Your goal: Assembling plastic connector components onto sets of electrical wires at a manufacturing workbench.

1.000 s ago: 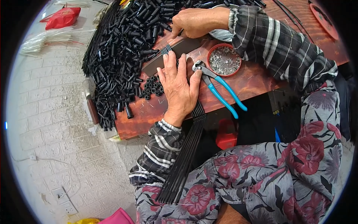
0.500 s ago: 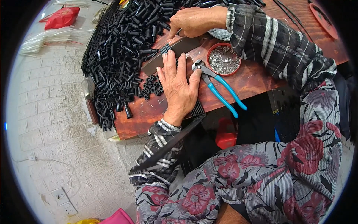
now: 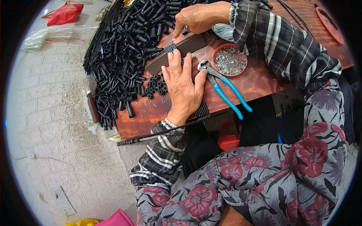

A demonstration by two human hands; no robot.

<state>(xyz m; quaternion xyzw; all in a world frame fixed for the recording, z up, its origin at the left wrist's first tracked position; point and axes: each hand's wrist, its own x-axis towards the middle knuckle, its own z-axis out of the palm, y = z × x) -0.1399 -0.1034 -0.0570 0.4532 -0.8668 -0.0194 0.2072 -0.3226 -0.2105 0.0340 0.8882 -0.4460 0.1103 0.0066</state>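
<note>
My left hand point(image 3: 183, 86) lies flat with fingers apart, pressing a row of thin black rods point(image 3: 171, 48) onto a dark brown block point(image 3: 190, 43). Their tips stick out past my fingertips; the row emerges again below my palm at the table edge, where a long dark strand point(image 3: 151, 136) trails left across my forearm. My right hand point(image 3: 201, 17) reaches over from the right, index finger stretched down to the rod tips. Its other fingers are curled and partly hidden. Blue-handled pliers point(image 3: 227, 90) lie beside my left thumb, next to a red-rimmed dish of small metal pieces point(image 3: 230, 60).
A big heap of black tubular parts point(image 3: 124, 56) covers the table's left and far side. Short black tubes stand clustered point(image 3: 155, 86) left of my left hand. A second red-rimmed dish point(image 3: 329, 23) sits far right. The wooden table's near edge point(image 3: 132, 133) borders my lap.
The trailing strand has swung up from lower on my left forearm towards the table edge. My right index finger has shifted slightly onto the rod tips. My left hand stays on the row.
</note>
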